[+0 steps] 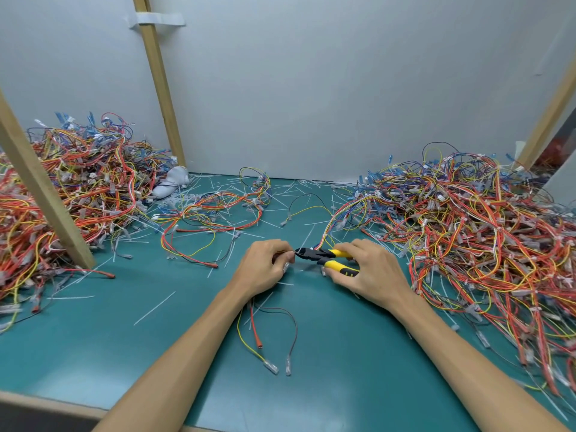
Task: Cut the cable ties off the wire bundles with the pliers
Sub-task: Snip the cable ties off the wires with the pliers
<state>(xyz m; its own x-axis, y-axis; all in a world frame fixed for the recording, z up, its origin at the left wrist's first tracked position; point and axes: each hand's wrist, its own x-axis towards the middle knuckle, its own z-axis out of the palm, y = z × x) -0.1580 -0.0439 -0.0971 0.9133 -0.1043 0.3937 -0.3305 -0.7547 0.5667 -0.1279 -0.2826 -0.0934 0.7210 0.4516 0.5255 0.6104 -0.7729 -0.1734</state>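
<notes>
My right hand [366,269] grips the yellow-and-black handles of the pliers [324,257], whose black jaws point left toward my left hand. My left hand [265,266] pinches a thin wire bundle [268,325] right at the jaw tips. The bundle's red, yellow and dark wires trail out under my left wrist toward me, ending in clear connectors. Whether a cable tie sits between the jaws is too small to tell.
A large heap of tied wires [473,232] fills the right side. Another heap of wires [71,188] lies at the left behind a slanted wooden post [46,194]. Cut white ties [156,307] and loose wire loops [215,213] litter the green mat [343,369]. A white glove [171,182] lies near the back wall.
</notes>
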